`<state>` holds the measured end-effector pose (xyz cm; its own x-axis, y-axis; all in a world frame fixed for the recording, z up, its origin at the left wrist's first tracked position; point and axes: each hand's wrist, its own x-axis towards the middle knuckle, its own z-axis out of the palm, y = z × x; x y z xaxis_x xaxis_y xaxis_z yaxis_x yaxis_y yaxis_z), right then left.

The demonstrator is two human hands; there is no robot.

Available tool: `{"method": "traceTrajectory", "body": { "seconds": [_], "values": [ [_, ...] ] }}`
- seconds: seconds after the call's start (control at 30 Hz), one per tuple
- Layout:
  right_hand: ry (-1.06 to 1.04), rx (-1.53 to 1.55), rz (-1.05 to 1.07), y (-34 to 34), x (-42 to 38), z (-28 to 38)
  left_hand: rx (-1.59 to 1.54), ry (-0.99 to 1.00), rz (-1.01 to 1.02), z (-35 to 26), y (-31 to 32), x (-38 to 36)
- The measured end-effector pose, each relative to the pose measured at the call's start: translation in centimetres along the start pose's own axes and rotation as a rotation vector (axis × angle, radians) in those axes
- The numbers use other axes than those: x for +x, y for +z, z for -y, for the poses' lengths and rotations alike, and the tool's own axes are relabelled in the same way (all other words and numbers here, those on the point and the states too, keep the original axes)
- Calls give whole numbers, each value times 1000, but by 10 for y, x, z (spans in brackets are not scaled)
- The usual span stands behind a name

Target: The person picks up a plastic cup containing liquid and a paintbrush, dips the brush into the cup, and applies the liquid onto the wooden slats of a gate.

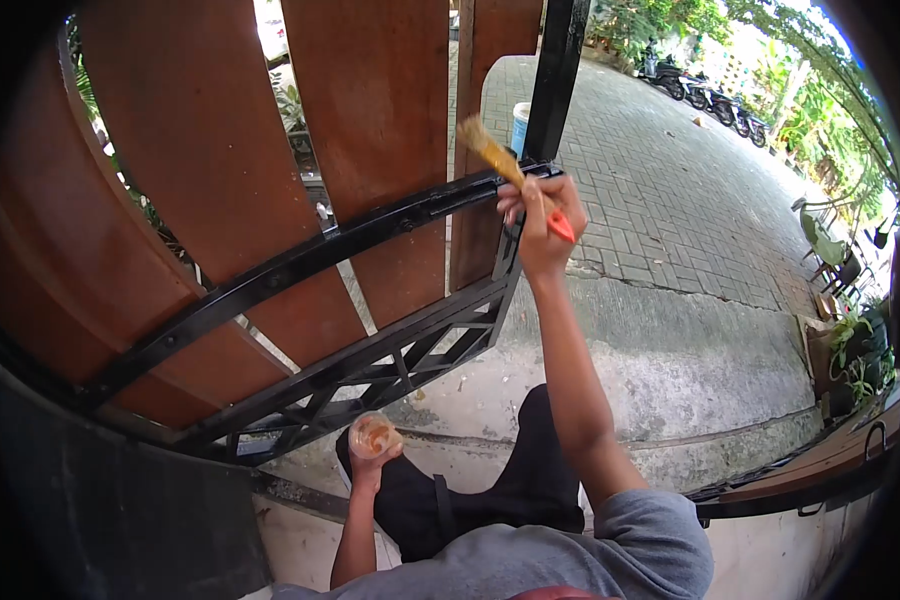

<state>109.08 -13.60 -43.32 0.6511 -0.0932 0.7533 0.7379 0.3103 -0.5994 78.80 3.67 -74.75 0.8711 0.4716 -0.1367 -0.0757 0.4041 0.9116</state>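
My right hand (548,222) is closed round the handle of a paintbrush (498,156), whose red handle end sticks out below the fingers. The pale bristles point up and left, in front of a brown plank of the gate (370,120). Beside the hand runs the gate's black metal frame (400,222). Low by my left knee, my left hand (375,462) grips a clear plastic cup (372,436) with some amber-brown liquid in it.
Behind the gate post stands a white and blue bucket (520,128). Grey paving (650,190) stretches back to parked motorcycles (705,95). A concrete step (660,350) lies before my legs, with potted plants (855,345) at the right. Another gate panel (810,480) is at lower right.
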Motion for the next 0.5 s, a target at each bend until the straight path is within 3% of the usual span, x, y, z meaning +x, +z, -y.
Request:
{"method": "traceTrajectory", "body": {
  "seconds": [0.13, 0.3, 0.4, 0.5],
  "values": [
    [6, 27, -68, -11, -24, 5, -27, 92, -55, 14, -1, 12],
    [-34, -111, 0, -3, -13, -6, 49, 30, 2, 17, 10, 19],
    [55, -192, 0, -22, -32, -6, 88, 29, 43, 23, 15, 23],
    [-62, -200, -8, -29, -20, 4, -7, -20, 57, 23, 22, 26]
  ]
}}
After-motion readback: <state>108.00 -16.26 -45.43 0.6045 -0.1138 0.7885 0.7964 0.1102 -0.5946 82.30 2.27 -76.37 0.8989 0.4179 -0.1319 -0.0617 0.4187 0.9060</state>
